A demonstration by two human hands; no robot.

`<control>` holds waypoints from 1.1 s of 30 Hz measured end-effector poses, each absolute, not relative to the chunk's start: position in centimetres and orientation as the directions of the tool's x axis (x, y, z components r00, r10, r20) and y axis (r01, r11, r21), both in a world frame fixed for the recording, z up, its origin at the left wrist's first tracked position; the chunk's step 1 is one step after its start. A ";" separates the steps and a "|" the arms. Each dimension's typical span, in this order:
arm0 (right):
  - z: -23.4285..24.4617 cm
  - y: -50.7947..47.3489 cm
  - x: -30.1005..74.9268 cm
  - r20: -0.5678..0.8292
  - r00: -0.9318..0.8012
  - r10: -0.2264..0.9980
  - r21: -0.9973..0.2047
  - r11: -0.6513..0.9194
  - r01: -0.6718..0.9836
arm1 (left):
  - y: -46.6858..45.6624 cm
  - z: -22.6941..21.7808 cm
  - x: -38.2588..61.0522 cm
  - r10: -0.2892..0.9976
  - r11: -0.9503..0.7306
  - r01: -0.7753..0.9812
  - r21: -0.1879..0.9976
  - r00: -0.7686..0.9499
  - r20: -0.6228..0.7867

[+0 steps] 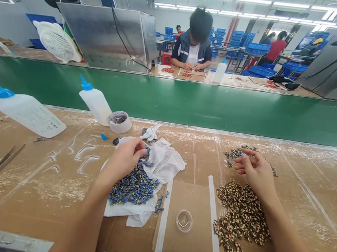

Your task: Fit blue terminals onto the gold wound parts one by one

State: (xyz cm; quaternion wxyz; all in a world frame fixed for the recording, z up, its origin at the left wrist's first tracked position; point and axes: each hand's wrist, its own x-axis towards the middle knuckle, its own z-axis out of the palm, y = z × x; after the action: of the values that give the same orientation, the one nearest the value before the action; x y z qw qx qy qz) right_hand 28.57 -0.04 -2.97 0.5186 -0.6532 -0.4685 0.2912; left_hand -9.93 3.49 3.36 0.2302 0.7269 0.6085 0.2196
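My left hand (126, 156) rests with curled fingers on a heap of small blue parts (134, 186) that lies on a white cloth (167, 162). My right hand (256, 169) is curled, fingertips pinched at a small scatter of dark parts (238, 152); what it pinches is too small to name. A large pile of brown spotted parts (241, 216) lies just below that hand. Between the piles, a small clear round dish (184, 220) sits on a cardboard sheet (188, 236) edged by two white strips.
Two glue bottles with blue caps (28, 112) (95, 101) and a tape roll (120, 121) stand at the left, tweezers (3, 161) nearer the edge. A green conveyor belt (189, 102) runs behind the table. Across it a person (193, 44) works; a white fan (57, 41) sits left.
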 end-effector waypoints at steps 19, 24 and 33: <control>-1.5 -4.5 19.4 -0.001 -0.381 0.924 -0.986 0.062 0.154 | 1.0 0.3 -2.4 0.827 0.295 -0.073 0.953 0.518 -0.217; -1.3 -4.6 19.5 -0.043 -0.411 0.910 -0.985 0.030 0.170 | 0.7 0.2 -2.0 0.851 0.071 0.160 0.985 0.506 -0.144; -1.0 -5.5 18.7 -0.172 -0.628 0.759 -0.959 0.018 0.284 | 0.2 -0.9 -1.3 0.846 0.013 0.233 0.972 0.516 -0.135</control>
State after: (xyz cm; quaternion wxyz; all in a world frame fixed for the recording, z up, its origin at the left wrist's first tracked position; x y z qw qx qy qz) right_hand 18.73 -5.49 -1.02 0.2016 -0.3810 -0.6844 0.5881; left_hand -1.31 0.19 -0.87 0.5785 0.6506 0.4147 0.2648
